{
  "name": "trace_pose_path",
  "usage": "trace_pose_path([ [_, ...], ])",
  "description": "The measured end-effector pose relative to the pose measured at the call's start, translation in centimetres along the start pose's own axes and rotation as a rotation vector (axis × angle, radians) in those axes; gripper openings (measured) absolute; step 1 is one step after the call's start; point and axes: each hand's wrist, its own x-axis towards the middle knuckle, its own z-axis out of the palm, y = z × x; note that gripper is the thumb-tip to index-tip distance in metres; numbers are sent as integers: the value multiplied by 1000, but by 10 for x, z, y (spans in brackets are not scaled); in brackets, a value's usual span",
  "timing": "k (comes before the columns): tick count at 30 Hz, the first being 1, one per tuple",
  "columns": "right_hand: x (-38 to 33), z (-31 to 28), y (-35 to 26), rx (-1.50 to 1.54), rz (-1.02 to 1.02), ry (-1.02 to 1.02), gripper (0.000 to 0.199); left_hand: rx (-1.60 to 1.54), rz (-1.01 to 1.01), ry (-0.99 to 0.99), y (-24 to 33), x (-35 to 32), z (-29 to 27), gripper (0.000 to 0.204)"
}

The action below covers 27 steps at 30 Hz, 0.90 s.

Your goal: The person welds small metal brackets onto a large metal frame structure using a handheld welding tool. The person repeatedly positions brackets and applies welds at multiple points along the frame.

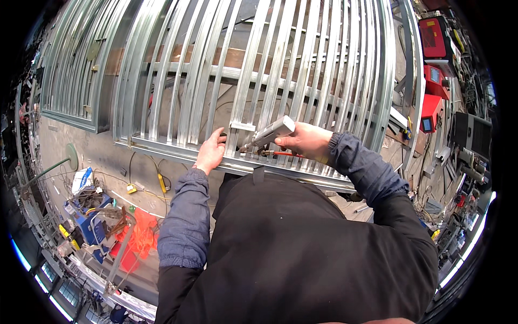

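Observation:
In front of me lies a frame of silver metal bars (272, 81). My right hand (310, 141) is closed round a grey, block-shaped hand tool (275, 131), tilted so its narrow end points down and left at the frame's near rail (189, 155). The tool's exact kind is unclear. A thin red piece (281, 153) shows just under that hand. My left hand (211, 151) reaches over the near rail with its fingers stretched out beside the bars. Between the two hands, a short pale metal strip (243, 126) lies across a bar.
A second barred frame (73, 70) lies at the left. Red machines (433, 110) with small screens stand at the right. Cables (154, 162), a blue toolbox-like object (89, 227) and orange-red plastic sheeting (143, 232) are on the floor at lower left.

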Motion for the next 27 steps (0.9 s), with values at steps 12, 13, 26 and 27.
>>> trace_pose_path([
  [12, 36, 6, 31, -44, -152, -9, 60, 1, -7, -31, 9, -3, -4, 67],
  [13, 39, 6, 34, -51, -140, -12, 60, 0, -16, -35, 10, -3, -5, 67],
  [26, 52, 5, 42, -53, -80, -56, 54, 86, 21, -25, -5, 2, -2, 68],
  [27, 54, 6, 45, -72, -114, -41, 57, 116, 30, -21, -1, 1, -2, 68],
])
